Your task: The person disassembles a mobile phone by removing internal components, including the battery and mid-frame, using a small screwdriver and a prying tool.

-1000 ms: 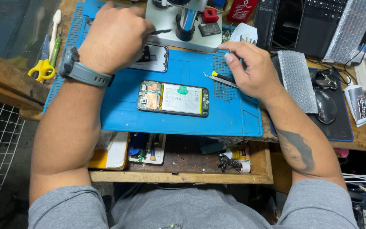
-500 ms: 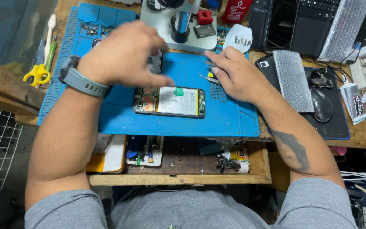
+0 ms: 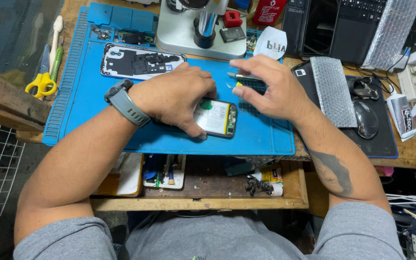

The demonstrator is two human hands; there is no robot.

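Observation:
An opened smartphone [image 3: 216, 119] with its battery and circuit board showing lies on the blue work mat [image 3: 97, 110]. My left hand [image 3: 176, 98], a grey watch on its wrist, rests over the phone's left part and grips it at the edges. My right hand [image 3: 268, 86] hovers just right of the phone and pinches metal tweezers [image 3: 239, 77] whose tips point left. The phone's detached back cover [image 3: 138, 61] lies on the mat further back.
A microscope stand [image 3: 201, 33] rises behind the mat. Yellow scissors [image 3: 40, 84] and a toothbrush lie at left. A mouse [image 3: 364, 118], bubble-wrap piece [image 3: 331, 89] and keyboard sit at right. An open drawer [image 3: 193, 185] with tools is below the bench edge.
My left hand came down from the back of the mat onto the phone and now grips it. My right hand with the tweezers lifted slightly, staying right of the phone.

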